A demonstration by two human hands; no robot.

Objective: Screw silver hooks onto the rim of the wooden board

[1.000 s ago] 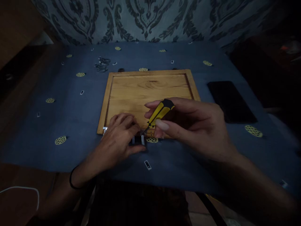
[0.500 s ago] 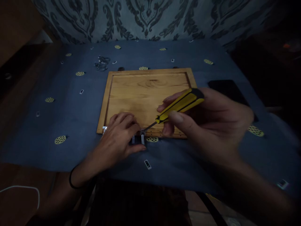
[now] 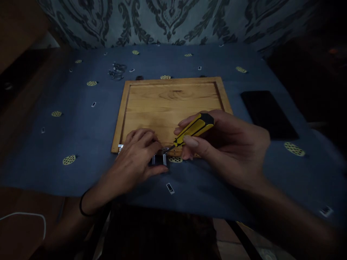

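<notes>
A framed wooden panel (image 3: 170,104) lies flat on the cloth-covered table. At its near edge sits a small metal bracket-like fitting (image 3: 164,159), which my left hand (image 3: 139,153) grips, fingers on the panel and thumb below the edge. My right hand (image 3: 230,144) holds a yellow and black screwdriver (image 3: 193,129), tilted, its tip down at the fitting. Whether the tip sits in a screw is too small to tell. Part of another shiny metal piece (image 3: 120,147) shows at the panel's near left corner, partly covered by my left hand.
A dark flat rectangular object (image 3: 268,115) lies right of the panel. Behind the panel's left side is a small heap of metal hardware (image 3: 117,70). The blue patterned tablecloth (image 3: 89,133) reaches a patterned curtain (image 3: 168,21) at the back.
My right hand has moved left and slightly down with the screwdriver, so its handle is nearer the fitting. The dark flat object is less covered. My left hand has stayed in place.
</notes>
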